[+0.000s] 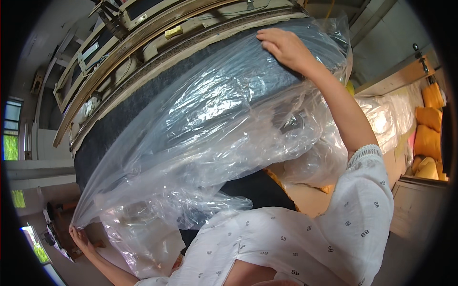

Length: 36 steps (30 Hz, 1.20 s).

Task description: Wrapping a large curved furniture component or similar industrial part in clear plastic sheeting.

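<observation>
A large clear plastic sheet (210, 114) stretches in folds across a dark cloth-like surface (107, 121). At the lower left, my left hand (82, 240) is closed on a gathered corner of the sheet, its arm held out wide. My right hand (288, 51) reaches to the far side, its fingers bent and closed on the sheet's upper edge. The edge runs taut in a long curve between both hands. Loose folds hang toward my white patterned shirt (281, 233). What lies beneath the bunched plastic is partly hidden.
A long wooden and metal frame (129, 47) runs along the far side, with a small yellow block (173, 32) on it. More plastic wrapping (389, 117) lies at right. Orange bundles (428, 138) are stacked on the far right. Windows (13, 126) show at left.
</observation>
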### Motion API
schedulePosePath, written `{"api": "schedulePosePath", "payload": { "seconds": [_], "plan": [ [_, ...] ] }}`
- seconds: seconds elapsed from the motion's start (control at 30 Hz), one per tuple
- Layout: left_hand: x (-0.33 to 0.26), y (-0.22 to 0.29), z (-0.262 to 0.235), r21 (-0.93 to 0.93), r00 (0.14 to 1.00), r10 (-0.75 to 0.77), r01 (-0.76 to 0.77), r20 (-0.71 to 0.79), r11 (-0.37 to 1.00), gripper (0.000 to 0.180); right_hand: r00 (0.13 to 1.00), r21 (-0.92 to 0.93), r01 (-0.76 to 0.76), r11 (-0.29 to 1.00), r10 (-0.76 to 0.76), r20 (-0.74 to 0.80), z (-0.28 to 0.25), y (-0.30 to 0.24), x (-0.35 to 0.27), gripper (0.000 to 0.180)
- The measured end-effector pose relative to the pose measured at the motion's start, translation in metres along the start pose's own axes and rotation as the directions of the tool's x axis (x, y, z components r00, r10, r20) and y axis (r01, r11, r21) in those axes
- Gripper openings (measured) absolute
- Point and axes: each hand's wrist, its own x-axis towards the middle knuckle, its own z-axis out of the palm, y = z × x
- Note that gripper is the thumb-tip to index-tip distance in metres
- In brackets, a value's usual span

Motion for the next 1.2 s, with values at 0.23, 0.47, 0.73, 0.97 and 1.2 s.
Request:
{"api": "schedulePosePath", "payload": {
  "seconds": [0.23,0.47,0.73,0.97,1.2],
  "plan": [
    [-0.066,-0.021,-0.071,-0.061,0.914,-0.287,0.316,0.288,0.947,0.033,0.986,0.326,-0.084,0.942,0.126,-0.111,0.008,0.04,0.033,0.019],
    [0.038,-0.015,-0.037,-0.122,0.953,-0.205,0.236,0.225,0.964,0.038,0.847,0.793,-0.413,0.448,0.509,0.154,-0.072,-0.045,0.055,0.024],
    [0.105,-0.068,0.238,0.855,0.585,0.801,-0.475,0.128,0.21,0.033,0.795,0.019,-0.41,0.912,0.368,-0.483,0.001,0.182,0.025,0.039],
    [0.132,-0.059,0.279,0.244,0.913,0.351,-0.3,-0.206,0.922,0.024,0.839,0.346,-0.248,0.905,0.379,-0.391,0.017,0.207,0.046,0.031],
    [0.179,-0.072,0.287,0.426,0.934,0.319,-0.226,-0.161,0.876,0.029,0.838,0.171,-0.369,0.913,0.407,-0.364,0.016,0.196,0.065,0.031]
  ]
}}
